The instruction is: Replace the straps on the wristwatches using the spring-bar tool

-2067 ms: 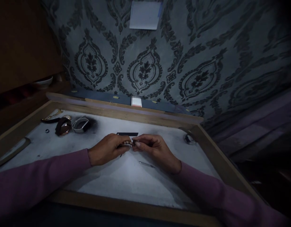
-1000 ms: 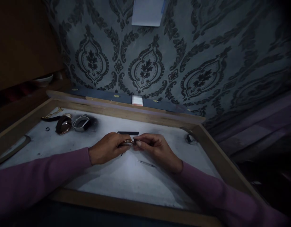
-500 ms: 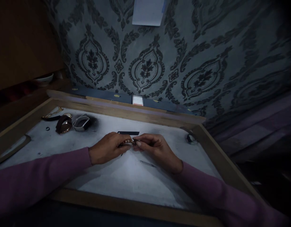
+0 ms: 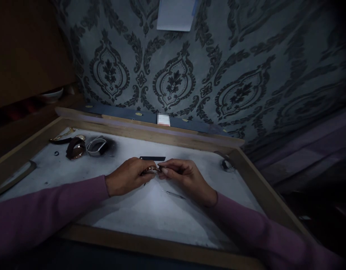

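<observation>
My left hand (image 4: 128,176) is closed around a rose-gold watch (image 4: 150,170), thumb and fingers on its case. Meeting it at the watch's right edge, my right hand (image 4: 186,178) pinches a small dark piece, perhaps a strap end; the fingers hide most of it. Just behind both hands lies a flat black strip (image 4: 153,158), maybe a strap half. On the white surface below my right hand rests a thin metal tool (image 4: 173,194), like a spring-bar tool or tweezers.
A wooden-rimmed tray (image 4: 150,240) surrounds the work. At its back left sit a brown-strapped watch (image 4: 76,147), a pale-strapped smartwatch (image 4: 96,146) and a gold watch (image 4: 68,138). Another dark-strapped watch (image 4: 227,164) lies in the right corner. Behind stands a patterned wall (image 4: 173,78).
</observation>
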Available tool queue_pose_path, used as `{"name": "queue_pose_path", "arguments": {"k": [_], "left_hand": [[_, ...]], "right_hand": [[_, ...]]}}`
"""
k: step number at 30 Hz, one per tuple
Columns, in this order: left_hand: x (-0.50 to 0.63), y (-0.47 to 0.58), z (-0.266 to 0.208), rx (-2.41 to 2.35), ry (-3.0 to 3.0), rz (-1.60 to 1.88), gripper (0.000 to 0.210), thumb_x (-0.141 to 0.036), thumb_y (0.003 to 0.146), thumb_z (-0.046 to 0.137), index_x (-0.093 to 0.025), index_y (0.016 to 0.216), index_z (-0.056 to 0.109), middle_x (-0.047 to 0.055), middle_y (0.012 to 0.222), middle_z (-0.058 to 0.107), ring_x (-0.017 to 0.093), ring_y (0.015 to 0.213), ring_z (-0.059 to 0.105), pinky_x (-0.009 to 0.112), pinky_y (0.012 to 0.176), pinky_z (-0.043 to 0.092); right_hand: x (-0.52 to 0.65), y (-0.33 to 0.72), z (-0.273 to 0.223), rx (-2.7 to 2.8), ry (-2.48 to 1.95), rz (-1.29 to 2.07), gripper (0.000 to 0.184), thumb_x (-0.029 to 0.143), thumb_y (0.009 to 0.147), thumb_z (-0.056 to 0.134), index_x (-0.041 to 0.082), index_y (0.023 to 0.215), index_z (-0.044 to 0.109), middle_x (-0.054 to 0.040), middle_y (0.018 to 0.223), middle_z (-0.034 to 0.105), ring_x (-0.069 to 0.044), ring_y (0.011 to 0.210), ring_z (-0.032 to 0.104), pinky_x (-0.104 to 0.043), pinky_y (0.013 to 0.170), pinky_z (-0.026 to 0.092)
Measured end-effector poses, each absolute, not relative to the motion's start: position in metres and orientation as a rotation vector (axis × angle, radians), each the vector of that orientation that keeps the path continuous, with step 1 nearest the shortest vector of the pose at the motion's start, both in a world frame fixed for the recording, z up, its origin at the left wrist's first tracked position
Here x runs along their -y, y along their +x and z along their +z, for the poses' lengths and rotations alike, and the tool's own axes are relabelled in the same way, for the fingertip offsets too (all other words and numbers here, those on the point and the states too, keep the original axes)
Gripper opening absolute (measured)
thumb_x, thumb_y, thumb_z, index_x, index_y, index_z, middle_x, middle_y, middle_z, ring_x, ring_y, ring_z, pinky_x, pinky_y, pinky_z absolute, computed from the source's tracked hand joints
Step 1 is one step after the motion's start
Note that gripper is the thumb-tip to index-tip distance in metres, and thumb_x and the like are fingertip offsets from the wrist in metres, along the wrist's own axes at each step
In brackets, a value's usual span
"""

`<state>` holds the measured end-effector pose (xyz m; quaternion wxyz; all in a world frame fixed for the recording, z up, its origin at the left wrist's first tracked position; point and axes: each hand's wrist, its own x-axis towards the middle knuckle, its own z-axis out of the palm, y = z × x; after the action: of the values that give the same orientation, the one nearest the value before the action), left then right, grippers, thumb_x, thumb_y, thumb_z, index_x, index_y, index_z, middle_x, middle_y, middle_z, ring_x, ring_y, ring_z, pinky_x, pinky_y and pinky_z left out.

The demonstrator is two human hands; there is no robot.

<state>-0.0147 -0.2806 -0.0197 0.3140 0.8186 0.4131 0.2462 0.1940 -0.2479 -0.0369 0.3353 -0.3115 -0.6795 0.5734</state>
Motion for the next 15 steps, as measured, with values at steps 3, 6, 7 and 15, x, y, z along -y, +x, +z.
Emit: {"name": "queue_pose_path", "arguments": {"k": [3, 6, 7, 15], "left_hand": [[0.2799, -0.0145, -0.0204, -1.094, 2.162, 0.642, 0.021, -0.013, 0.087, 0.052, -0.016, 0.099, 0.070, -0.001, 0.068, 0.063, 0.011, 0.059, 0.048, 0.022, 0.058, 0.035], [0.2794, -0.0145, -0.0208, -1.076, 2.164, 0.643, 0.022, -0.012, 0.087, 0.052, -0.017, 0.100, 0.069, -0.002, 0.069, 0.063, 0.011, 0.059, 0.049, 0.022, 0.059, 0.035], [0.2794, -0.0146, -0.0210, -1.073, 2.164, 0.646, 0.022, -0.011, 0.087, 0.052, -0.017, 0.101, 0.069, -0.002, 0.069, 0.063, 0.010, 0.059, 0.049, 0.022, 0.059, 0.035], [0.2802, -0.0149, -0.0200, -1.078, 2.162, 0.645, 0.020, -0.012, 0.087, 0.053, -0.016, 0.098, 0.069, -0.002, 0.070, 0.065, 0.011, 0.061, 0.051, 0.021, 0.060, 0.036]], "right_hand": [[0.2472, 0.1943, -0.0373, 1.739, -0.814, 1.501, 0.024, 0.036, 0.081, 0.074, 0.021, 0.100, 0.076, -0.0047, 0.078, 0.075, -0.017, 0.071, 0.070, -0.028, 0.068, 0.057], [0.2466, 0.1947, -0.0380, 1.747, -0.822, 1.501, 0.025, 0.036, 0.081, 0.074, 0.021, 0.101, 0.076, -0.0048, 0.077, 0.075, -0.017, 0.071, 0.070, -0.027, 0.066, 0.056], [0.2465, 0.1949, -0.0383, 1.753, -0.822, 1.504, 0.025, 0.036, 0.081, 0.074, 0.021, 0.101, 0.076, -0.0049, 0.077, 0.075, -0.017, 0.071, 0.070, -0.027, 0.066, 0.056], [0.2468, 0.1943, -0.0376, 1.771, -0.831, 1.487, 0.028, 0.039, 0.081, 0.074, 0.019, 0.101, 0.076, -0.0052, 0.077, 0.074, -0.017, 0.071, 0.070, -0.026, 0.064, 0.055]]}}
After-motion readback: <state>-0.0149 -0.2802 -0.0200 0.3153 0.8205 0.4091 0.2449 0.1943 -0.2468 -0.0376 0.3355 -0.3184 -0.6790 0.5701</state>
